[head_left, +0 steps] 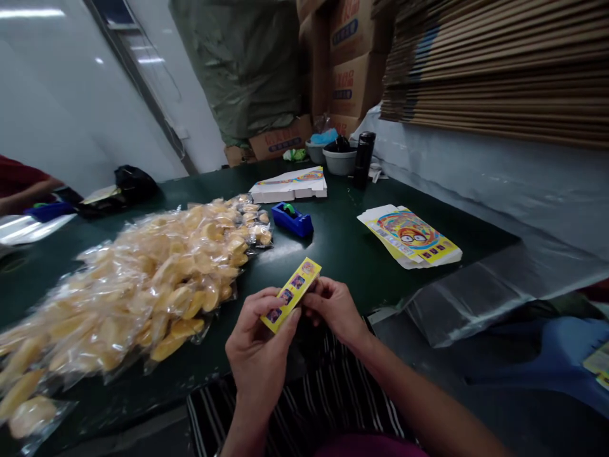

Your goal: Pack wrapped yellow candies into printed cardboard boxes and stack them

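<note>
Between my two hands, just above the table's near edge, is a small yellow printed carton (295, 289) with a row of little pictures along the side facing me. My left hand (259, 336) grips its left and lower part, thumb and fingers on either side. At the carton's right edge, my right hand (335, 311) has its thumb and fingers pinched together; its fingertips are partly hidden. A blue tape dispenser (292, 220) with a green roll stands beyond my hands. Flat printed cartons (412, 236) lie stacked to the right.
A heap of clear-wrapped yellowish pieces (166, 273) covers the left of the dark green table (328, 251). Farther back are more flat cartons (288, 185), a grey bowl (340, 160) and a black bottle (364, 158). Another person's arm (28, 193) shows at far left.
</note>
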The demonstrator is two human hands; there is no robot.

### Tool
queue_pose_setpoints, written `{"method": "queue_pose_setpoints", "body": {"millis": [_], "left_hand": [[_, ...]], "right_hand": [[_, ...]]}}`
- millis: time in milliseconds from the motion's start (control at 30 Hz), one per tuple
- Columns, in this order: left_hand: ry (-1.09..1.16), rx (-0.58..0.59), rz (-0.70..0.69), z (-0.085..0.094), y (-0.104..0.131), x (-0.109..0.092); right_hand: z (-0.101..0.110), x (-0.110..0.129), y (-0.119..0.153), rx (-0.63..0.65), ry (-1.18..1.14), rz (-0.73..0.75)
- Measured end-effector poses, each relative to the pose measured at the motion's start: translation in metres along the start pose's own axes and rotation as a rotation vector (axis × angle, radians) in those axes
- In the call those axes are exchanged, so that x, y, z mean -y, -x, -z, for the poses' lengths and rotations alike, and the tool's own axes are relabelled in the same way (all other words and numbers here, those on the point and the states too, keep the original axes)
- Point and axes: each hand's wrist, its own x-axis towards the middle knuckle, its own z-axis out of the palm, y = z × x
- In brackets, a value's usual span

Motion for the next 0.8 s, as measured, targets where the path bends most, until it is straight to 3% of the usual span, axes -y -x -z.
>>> {"method": "queue_pose_setpoints", "body": {"millis": [67,167,233,300,400,533,633,700,733,800], "left_hand": [[0.057,-0.068,0.068,0.006,-0.008,-0.001],[0.157,-0.160,0.197,0.023,-0.030,-0.003],[0.260,-0.149,0.351,0.035,-0.047,-0.004],[0.369,-0.079,0.519,0.045,-0.060,-0.004],[0.464,-0.019,0.663,0.047,-0.067,0.005],[0.500,0.058,0.781,0.035,-0.061,0.028],[0.511,0.135,0.863,0.024,-0.056,0.039],[0.504,0.149,0.884,0.020,-0.054,0.041],[0.494,0.149,0.889,0.021,-0.053,0.041],[0.459,0.135,0.883,0.032,-0.050,0.037]], "right_hand": [[0.002,0.003,-0.002,0.020,0.151,0.048],[0.017,0.017,-0.001,0.142,0.683,0.168],[0.032,0.032,0.002,0.214,0.990,0.258],[0.044,0.049,0.006,0.188,1.151,0.421],[0.052,0.068,0.010,0.202,1.206,0.710],[0.052,0.073,0.005,0.231,1.273,0.874],[0.052,0.064,-0.003,0.502,1.499,1.031],[0.052,0.053,-0.004,0.674,1.479,1.158],[0.052,0.047,-0.004,0.733,1.427,1.214],[0.050,0.034,-0.009,0.727,1.276,1.296]]}}
